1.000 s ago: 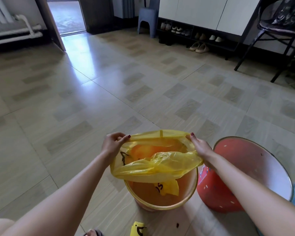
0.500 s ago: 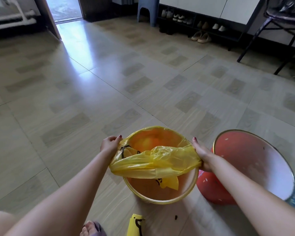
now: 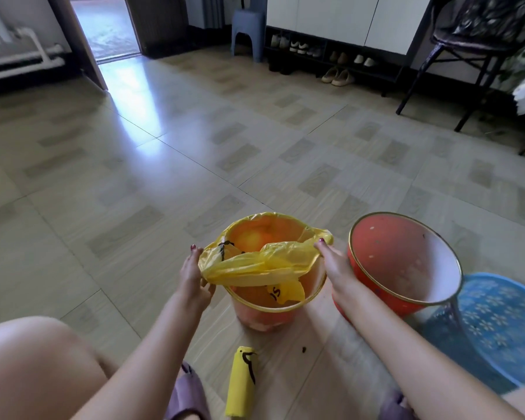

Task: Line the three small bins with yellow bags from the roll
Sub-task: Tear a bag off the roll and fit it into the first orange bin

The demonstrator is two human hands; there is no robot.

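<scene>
- The left hand [image 3: 193, 277] sits at nine o'clock on the orange bin [image 3: 275, 294]. Its fingers [image 3: 194, 253] reach up along the outside and pinch the yellow bag [image 3: 262, 262] at its mouth edge, with the thumb tucked under the plastic.
- The right hand [image 3: 334, 262] is at three o'clock on the same bin. Its fingers are curled around the bag's hem, nipping it against the rim.
- The bag itself is only half seated. The far edge, around twelve o'clock, is already folded over the rim, while the near edge lies as a bunched band across the opening and a loose flap hangs inside toward six o'clock.
- To do this step well, I'd say both hands should pull the slack band toward six o'clock, stretch it wide, then roll it down over the near rim. The far edge needs to stay hooked, and the bin should stay upright.
- The thin plastic looks likely to slip back if the fold is shallow.
- Just beside the orange bin, at three o'clock, a red bin [image 3: 403, 262] stands tilted and unlined, touching or nearly touching a blue basket [image 3: 497, 325] beyond it.
- The roll of yellow bags [image 3: 240, 386] lies on the floor [image 3: 134, 192] at six o'clock, between the person's feet.
</scene>
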